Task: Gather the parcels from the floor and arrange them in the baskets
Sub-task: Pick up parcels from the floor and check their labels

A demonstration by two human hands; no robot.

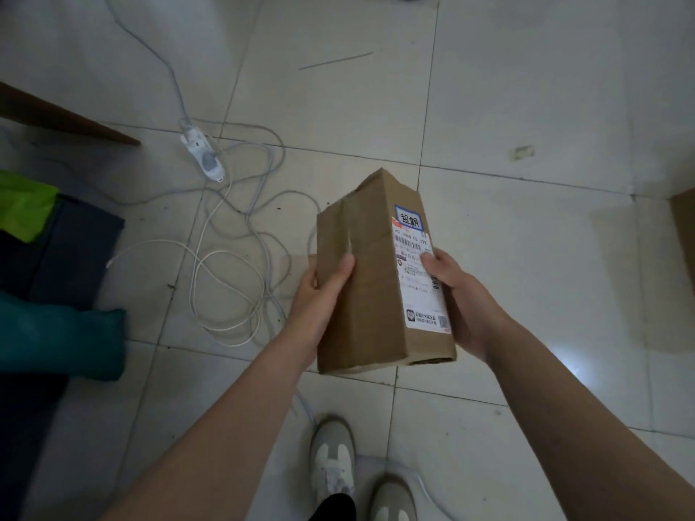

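A brown cardboard parcel point(372, 280) with a white shipping label on its right face is held up above the tiled floor, in the middle of the view. My left hand point(319, 298) grips its left side, thumb across the taped top face. On the labelled side my right hand point(462, 298) holds it, thumb lying on the label. No basket is in view.
White cables and a power strip point(205, 156) sprawl on the floor to the left of the parcel. Dark, teal and green fabric items point(56, 295) lie at the left edge. A cardboard edge point(686, 235) shows at far right. My shoes point(333, 460) are below.
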